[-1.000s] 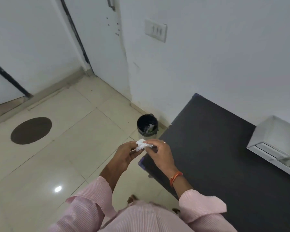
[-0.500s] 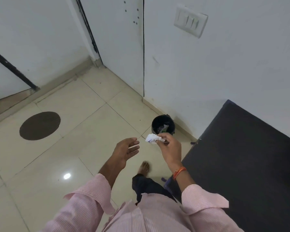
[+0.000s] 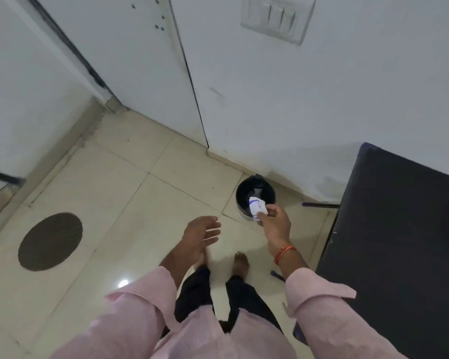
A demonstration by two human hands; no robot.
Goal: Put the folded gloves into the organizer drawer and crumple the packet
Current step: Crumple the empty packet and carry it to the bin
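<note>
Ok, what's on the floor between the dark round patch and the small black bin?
Only bare cream floor tiles, as the head view shows. The dark round patch sits far left and the small black bin stands by the wall; the empty left hand hovers above that stretch.

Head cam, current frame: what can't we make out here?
- Organizer drawer and gloves: outside the head view, so placement can't be checked.
- Crumpled packet: partly covered by the right hand; its blue print is too small to read.
- Bin contents: dark interior, packet in front.
- Black table: cut off by the right edge.
- Left hand: open, holding nothing.
</note>
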